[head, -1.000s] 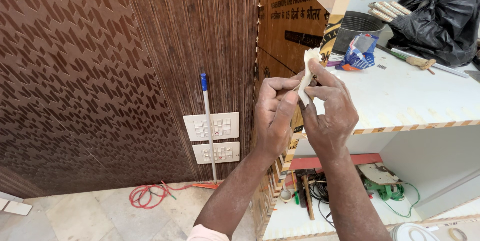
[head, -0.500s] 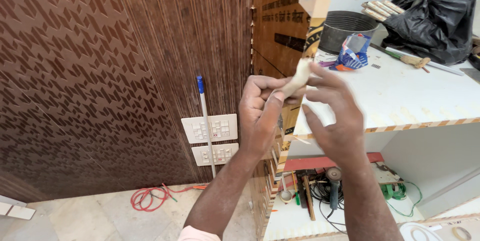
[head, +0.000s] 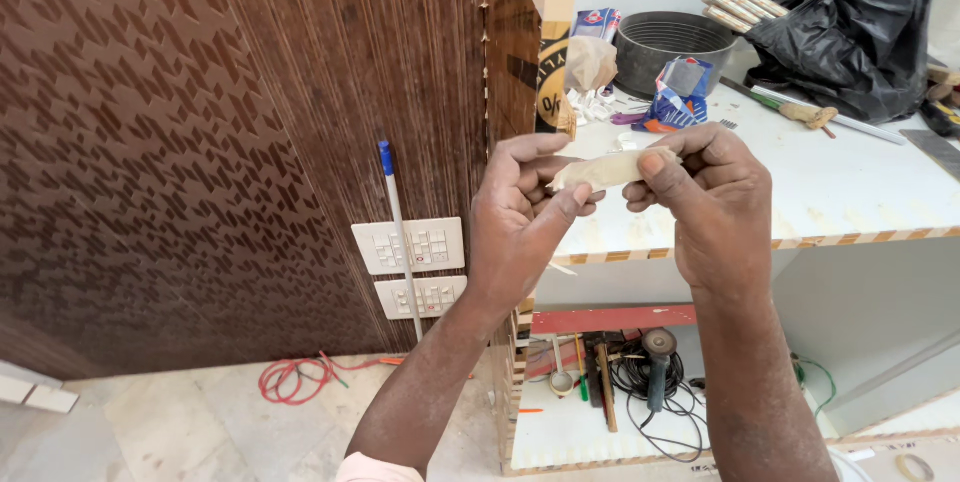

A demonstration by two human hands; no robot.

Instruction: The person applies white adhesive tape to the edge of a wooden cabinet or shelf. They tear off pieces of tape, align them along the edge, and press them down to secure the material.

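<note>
- Since half a second ago the right hand (head: 715,207) has closed back onto the strip; then it hung open beside it, fingers spread. Strip was twisted upward in the left hand, now lies near level between both hands.
- Left hand (head: 525,217): grip pinched shut on the left end of the strip, thumb on top, fingers curled under.
- Right hand: grip pinched on the right end, thumb tip pressed over it.
- Strip of tape (head: 612,170): pale beige, papery, thin, slightly wrinkled, flat band stretched between the two grips, held in the air in front of the counter edge.
- Behind and right of the grips: white counter (head: 860,197), smooth top, striped ply edge showing.
- Further back on it: round dark ribbed tub (head: 672,47), crumpled black plastic bag (head: 850,27), blue snack-type packet (head: 680,97).
- Left of the grips: brown wall panel (head: 180,142), woven-look pattern at left, fine vertical grain nearer the hands.
- Below left of the left grip: two white switch plates (head: 410,267), a white rod with blue tip (head: 398,232) leaning across them.
- Below the grips: lower shelf (head: 570,432) with an angle grinder (head: 657,367), black cable, hand tools.
- Floor at left: pale tiles, red cable coil (head: 295,377).
</note>
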